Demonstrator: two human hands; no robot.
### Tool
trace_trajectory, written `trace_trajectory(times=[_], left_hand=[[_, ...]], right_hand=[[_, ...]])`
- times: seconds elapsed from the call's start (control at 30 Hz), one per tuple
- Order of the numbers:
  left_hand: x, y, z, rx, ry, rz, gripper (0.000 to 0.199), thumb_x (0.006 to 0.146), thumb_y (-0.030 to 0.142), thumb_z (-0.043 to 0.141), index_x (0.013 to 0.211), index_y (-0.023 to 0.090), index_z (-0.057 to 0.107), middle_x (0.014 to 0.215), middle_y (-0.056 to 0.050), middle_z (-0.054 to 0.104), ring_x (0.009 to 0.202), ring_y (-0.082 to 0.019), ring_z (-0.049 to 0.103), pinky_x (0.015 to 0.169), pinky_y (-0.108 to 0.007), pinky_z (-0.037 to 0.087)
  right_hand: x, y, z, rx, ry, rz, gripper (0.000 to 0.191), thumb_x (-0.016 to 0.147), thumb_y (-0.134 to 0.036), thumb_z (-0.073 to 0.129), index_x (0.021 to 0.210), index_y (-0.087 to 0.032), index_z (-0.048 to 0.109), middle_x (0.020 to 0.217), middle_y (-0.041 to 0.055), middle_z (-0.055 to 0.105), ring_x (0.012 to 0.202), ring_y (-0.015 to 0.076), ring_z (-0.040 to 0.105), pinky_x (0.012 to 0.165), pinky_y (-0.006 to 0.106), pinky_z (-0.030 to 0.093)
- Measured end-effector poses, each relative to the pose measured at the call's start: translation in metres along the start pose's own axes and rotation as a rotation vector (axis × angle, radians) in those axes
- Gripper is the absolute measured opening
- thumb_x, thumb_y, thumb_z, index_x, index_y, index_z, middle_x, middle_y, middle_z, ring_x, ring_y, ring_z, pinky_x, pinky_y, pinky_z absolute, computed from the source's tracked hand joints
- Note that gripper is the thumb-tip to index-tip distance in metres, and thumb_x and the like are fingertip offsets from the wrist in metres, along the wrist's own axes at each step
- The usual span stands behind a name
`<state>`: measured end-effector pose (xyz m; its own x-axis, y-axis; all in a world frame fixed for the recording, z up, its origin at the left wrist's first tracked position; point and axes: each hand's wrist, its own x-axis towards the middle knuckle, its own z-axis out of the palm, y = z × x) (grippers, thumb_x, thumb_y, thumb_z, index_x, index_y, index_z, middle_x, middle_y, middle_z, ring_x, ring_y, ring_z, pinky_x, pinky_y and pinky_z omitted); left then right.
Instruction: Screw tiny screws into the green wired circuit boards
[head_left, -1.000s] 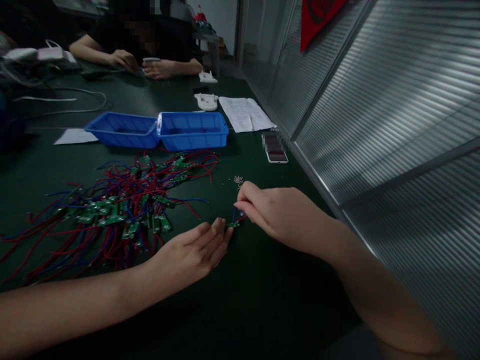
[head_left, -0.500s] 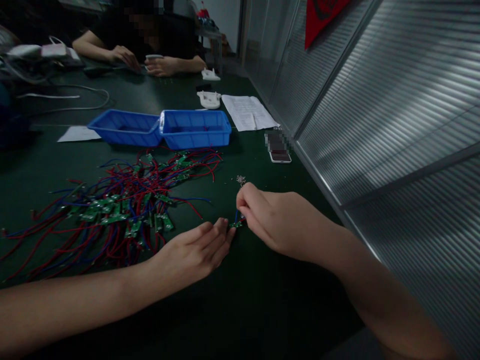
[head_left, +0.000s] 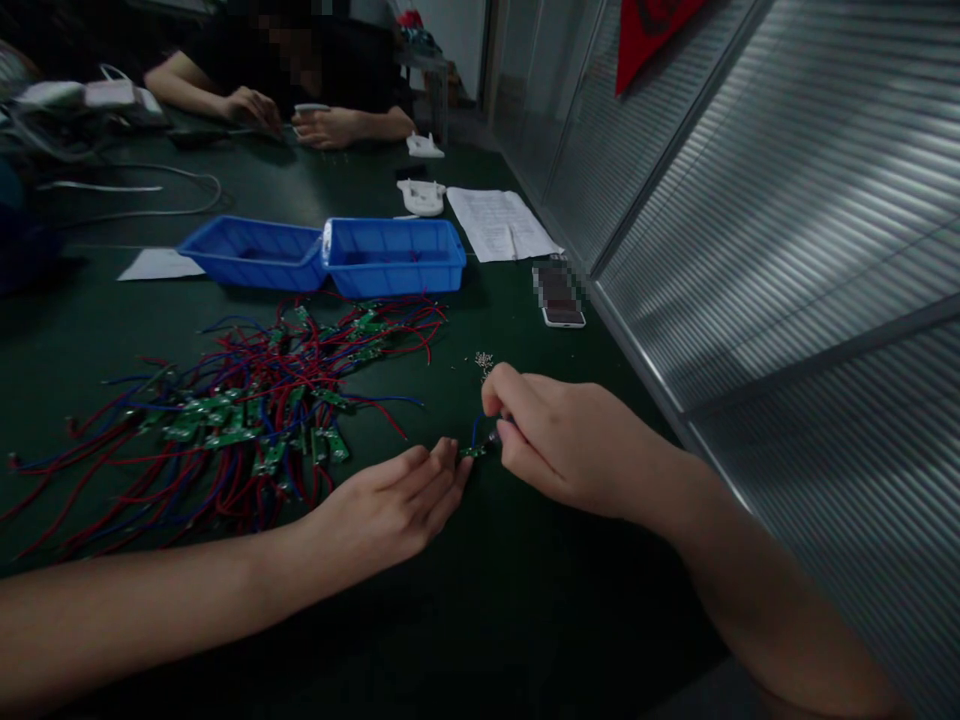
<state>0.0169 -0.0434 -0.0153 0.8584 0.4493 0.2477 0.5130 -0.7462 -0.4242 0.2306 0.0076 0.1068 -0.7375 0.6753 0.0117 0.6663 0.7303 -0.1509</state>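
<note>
My left hand point(head_left: 401, 500) lies low over the table, its fingertips pressed together on a small green circuit board point(head_left: 472, 451). A blue wire point(head_left: 476, 428) rises from that board. Just to the right, my right hand point(head_left: 555, 435) is closed in a pinch around a small, shiny greyish piece whose tip points at the board; its kind is not clear. Behind the right fingers sits a little heap of tiny metal parts point(head_left: 484, 359). On the left spreads a large tangle of green boards with red and blue wires point(head_left: 225, 415).
Two blue plastic bins point(head_left: 394, 278) stand beyond the tangle. Printed sheets point(head_left: 499, 225) and a phone point(head_left: 561, 300) lie near the slatted partition point(head_left: 750, 300) on the right. White plastic parts point(head_left: 422, 197) are farther back. Across the table, another person's hands point(head_left: 326, 128) hold something pale.
My right hand has shifted slightly right, and the shiny piece in its pinch now shows. My left hand stays on the board.
</note>
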Motion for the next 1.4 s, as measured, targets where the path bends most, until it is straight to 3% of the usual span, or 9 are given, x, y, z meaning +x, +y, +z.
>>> trace_trajectory(times=[0.13, 0.37, 0.6, 0.73, 0.9, 0.97, 1.07, 1.17, 1.4], left_hand=[[0.0, -0.001, -0.001, -0.004, 0.021, 0.002, 0.034, 0.084, 0.021, 0.055, 0.117, 0.015, 0.056, 0.12, -0.01, 0.06, 0.117, -0.022, 0.05, 0.096, -0.034, 0.037], [0.002, -0.002, -0.003, -0.017, 0.031, 0.005, 0.034, 0.083, 0.016, 0.054, 0.117, 0.014, 0.055, 0.114, -0.01, 0.063, 0.111, -0.021, 0.054, 0.095, -0.034, 0.038], [0.003, -0.004, -0.007, -0.011, -0.008, 0.032, 0.036, 0.082, 0.011, 0.053, 0.118, 0.014, 0.055, 0.119, -0.011, 0.06, 0.114, -0.023, 0.053, 0.093, -0.034, 0.038], [0.001, -0.001, -0.003, -0.015, -0.007, -0.013, 0.039, 0.086, 0.019, 0.052, 0.124, 0.012, 0.051, 0.121, -0.013, 0.059, 0.117, -0.022, 0.051, 0.095, -0.033, 0.037], [0.0, -0.002, -0.003, -0.021, 0.025, -0.033, 0.038, 0.085, 0.02, 0.053, 0.123, 0.014, 0.052, 0.117, -0.011, 0.061, 0.116, -0.021, 0.051, 0.096, -0.033, 0.036], [0.0, -0.004, -0.004, -0.036, 0.021, -0.025, 0.035, 0.085, 0.019, 0.053, 0.12, 0.015, 0.054, 0.115, -0.009, 0.063, 0.115, -0.022, 0.052, 0.095, -0.033, 0.037], [0.002, -0.007, -0.007, -0.05, 0.001, -0.022, 0.034, 0.085, 0.02, 0.054, 0.119, 0.017, 0.055, 0.119, -0.009, 0.061, 0.115, -0.022, 0.052, 0.094, -0.034, 0.037], [0.006, -0.012, -0.009, -0.084, 0.01, -0.043, 0.035, 0.086, 0.024, 0.052, 0.121, 0.018, 0.054, 0.122, -0.008, 0.059, 0.117, -0.021, 0.05, 0.093, -0.034, 0.038], [0.013, -0.023, -0.016, -0.155, 0.038, -0.047, 0.03, 0.089, 0.026, 0.051, 0.119, 0.022, 0.055, 0.114, -0.001, 0.064, 0.116, -0.02, 0.049, 0.09, -0.035, 0.036]], right_hand=[[-0.004, -0.001, -0.005, -0.033, -0.09, -0.052, 0.024, 0.096, -0.032, 0.026, 0.099, -0.018, 0.046, 0.069, -0.001, 0.06, 0.055, 0.011, 0.054, 0.047, 0.024, 0.02], [0.002, 0.006, 0.006, -0.199, 0.02, 0.101, 0.053, 0.087, -0.065, 0.027, 0.076, -0.02, 0.054, 0.06, 0.0015, 0.058, 0.056, 0.0152, 0.056, 0.05, 0.025, 0.017], [0.003, 0.014, -0.001, 0.154, -0.022, 0.011, 0.017, 0.09, -0.023, 0.035, 0.103, -0.017, 0.043, 0.087, 0.0009, 0.06, 0.068, 0.0106, 0.055, 0.055, 0.022, 0.029], [0.003, 0.014, 0.0, 0.017, -0.001, -0.004, 0.024, 0.095, -0.031, 0.03, 0.097, -0.016, 0.049, 0.088, 0.0039, 0.059, 0.069, 0.0107, 0.053, 0.056, 0.023, 0.029], [0.005, 0.009, 0.011, -0.154, 0.093, 0.062, 0.053, 0.09, -0.059, 0.025, 0.084, -0.018, 0.058, 0.071, 0.0037, 0.057, 0.063, 0.0129, 0.05, 0.052, 0.026, 0.022], [0.006, 0.006, 0.011, -0.117, 0.113, 0.042, 0.047, 0.089, -0.056, 0.03, 0.083, -0.018, 0.057, 0.074, 0.0041, 0.057, 0.071, 0.0148, 0.051, 0.053, 0.026, 0.023], [0.005, 0.003, 0.008, -0.047, 0.117, -0.018, 0.021, 0.087, -0.03, 0.038, 0.094, -0.016, 0.052, 0.086, 0.0045, 0.058, 0.082, 0.0154, 0.049, 0.058, 0.025, 0.03], [0.003, 0.001, 0.006, -0.048, 0.102, -0.069, 0.019, 0.088, -0.019, 0.034, 0.1, -0.014, 0.048, 0.088, 0.005, 0.056, 0.077, 0.0137, 0.047, 0.061, 0.025, 0.033], [0.002, 0.0, 0.012, -0.202, 0.146, -0.051, 0.036, 0.095, -0.042, 0.027, 0.093, -0.018, 0.054, 0.081, 0.0049, 0.054, 0.071, 0.0138, 0.048, 0.062, 0.027, 0.03]])
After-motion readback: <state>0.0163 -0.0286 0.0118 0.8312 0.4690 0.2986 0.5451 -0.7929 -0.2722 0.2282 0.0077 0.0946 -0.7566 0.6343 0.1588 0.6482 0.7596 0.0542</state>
